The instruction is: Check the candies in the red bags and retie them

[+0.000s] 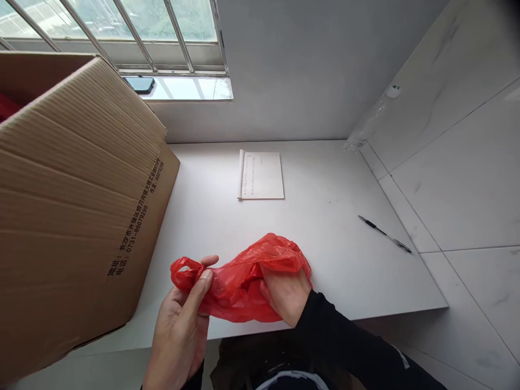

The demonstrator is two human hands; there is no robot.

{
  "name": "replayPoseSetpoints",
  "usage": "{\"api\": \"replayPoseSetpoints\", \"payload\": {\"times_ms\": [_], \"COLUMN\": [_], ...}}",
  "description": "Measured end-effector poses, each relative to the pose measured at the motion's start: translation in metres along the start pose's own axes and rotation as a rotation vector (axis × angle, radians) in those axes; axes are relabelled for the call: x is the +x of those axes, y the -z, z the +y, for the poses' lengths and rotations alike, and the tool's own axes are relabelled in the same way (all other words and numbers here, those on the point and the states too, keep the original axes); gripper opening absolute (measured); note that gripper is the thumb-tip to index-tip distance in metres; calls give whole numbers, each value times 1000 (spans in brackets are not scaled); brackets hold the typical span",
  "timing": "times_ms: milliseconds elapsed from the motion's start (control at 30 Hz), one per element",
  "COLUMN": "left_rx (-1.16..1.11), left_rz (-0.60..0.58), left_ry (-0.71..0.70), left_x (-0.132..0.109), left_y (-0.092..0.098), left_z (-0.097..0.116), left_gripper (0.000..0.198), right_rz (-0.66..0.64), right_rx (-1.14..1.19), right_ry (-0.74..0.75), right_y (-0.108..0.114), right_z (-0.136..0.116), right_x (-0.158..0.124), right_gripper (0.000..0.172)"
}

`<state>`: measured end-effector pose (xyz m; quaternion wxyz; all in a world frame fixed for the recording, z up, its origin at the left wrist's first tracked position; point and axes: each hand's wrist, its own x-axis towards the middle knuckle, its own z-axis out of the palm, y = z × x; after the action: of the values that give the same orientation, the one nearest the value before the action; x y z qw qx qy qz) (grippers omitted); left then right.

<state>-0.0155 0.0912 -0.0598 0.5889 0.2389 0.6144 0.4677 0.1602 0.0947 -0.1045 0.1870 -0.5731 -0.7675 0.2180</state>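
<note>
A thin red plastic bag (244, 303) is spread over the front edge of the white table. My left hand (182, 319) pinches it between thumb and fingers near a looped handle at its left end. My right hand (286, 292) reaches into the bag's mouth at the right, in a black sleeve. Red film covers its fingers, so I cannot see whether they grip anything. What the bag contains, if anything, does not show.
A large cardboard box (81, 206) stands open at the left. Behind the bag lies a notebook (263, 176); a pen (384, 234) is to the right. A clear plastic bottle (371, 122) stands in the back right corner. A phone (140, 84) rests on the windowsill.
</note>
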Motion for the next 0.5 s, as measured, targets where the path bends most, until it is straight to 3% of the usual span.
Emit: {"api": "replayPoseSetpoints", "payload": {"times_ms": [233,400,500], "left_rx": [207,559,864], "left_rz": [31,-76,-161], "left_ry": [-69,-120,-299], "left_x": [-1,-9,-2], "left_y": [1,-4,-3], "left_z": [2,8,1], "left_gripper": [53,48,37], "right_rz": [53,-28,-87], "right_rx": [-14,53,54], "right_ry": [-87,-102,-103], "right_y": [8,19,22], "right_z": [8,7,7], "right_x": [-5,-1,2], "right_gripper": [13,12,12]}}
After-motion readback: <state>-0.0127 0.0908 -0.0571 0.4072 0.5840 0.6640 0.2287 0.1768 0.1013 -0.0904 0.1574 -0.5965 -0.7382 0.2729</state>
